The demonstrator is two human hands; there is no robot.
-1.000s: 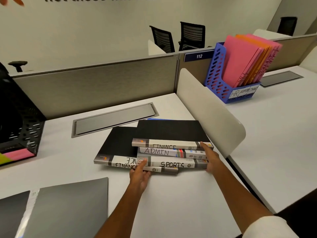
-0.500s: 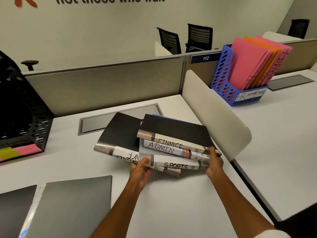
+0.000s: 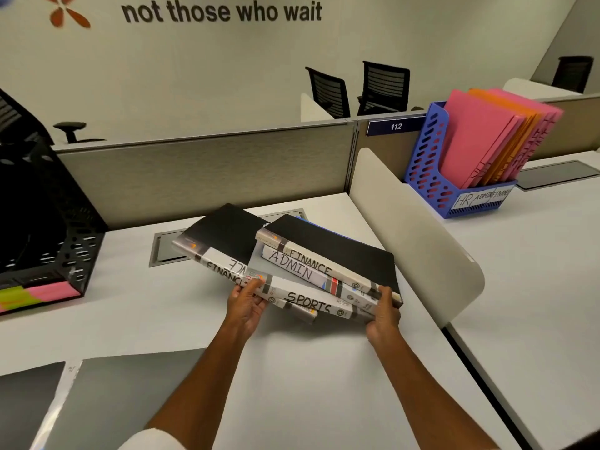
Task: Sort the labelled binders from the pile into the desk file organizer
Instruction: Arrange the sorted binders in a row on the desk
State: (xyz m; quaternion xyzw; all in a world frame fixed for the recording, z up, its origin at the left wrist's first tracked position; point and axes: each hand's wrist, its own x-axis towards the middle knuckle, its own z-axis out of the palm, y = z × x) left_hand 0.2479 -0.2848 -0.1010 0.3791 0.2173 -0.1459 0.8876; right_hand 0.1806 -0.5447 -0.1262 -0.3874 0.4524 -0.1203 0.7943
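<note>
A pile of black binders with white labelled spines hangs tilted above the white desk [image 3: 308, 368]. From the top the spines read FINANCE [image 3: 311, 264], ADMIN [image 3: 292, 271] and SPORTS [image 3: 308, 300], with another FINANCE binder [image 3: 220, 241] jutting out at the left underneath. My left hand [image 3: 246, 306] grips the pile's near left edge. My right hand [image 3: 383, 311] grips its near right corner. A blue file organizer [image 3: 425, 170] labelled HR, ADMIN, FINANCE stands on the neighbouring desk at the right, holding pink and orange folders [image 3: 480, 141].
A curved white divider panel [image 3: 418, 228] separates my desk from the right one. A black mesh organizer [image 3: 42, 228] with pink and yellow labels stands at the far left. Grey folders [image 3: 107, 404] lie at the near left. A grey partition [image 3: 207, 167] backs the desk.
Both hands have lifted the pile off the desk. It has risen and tilted, left side higher, while the view shifted slightly.
</note>
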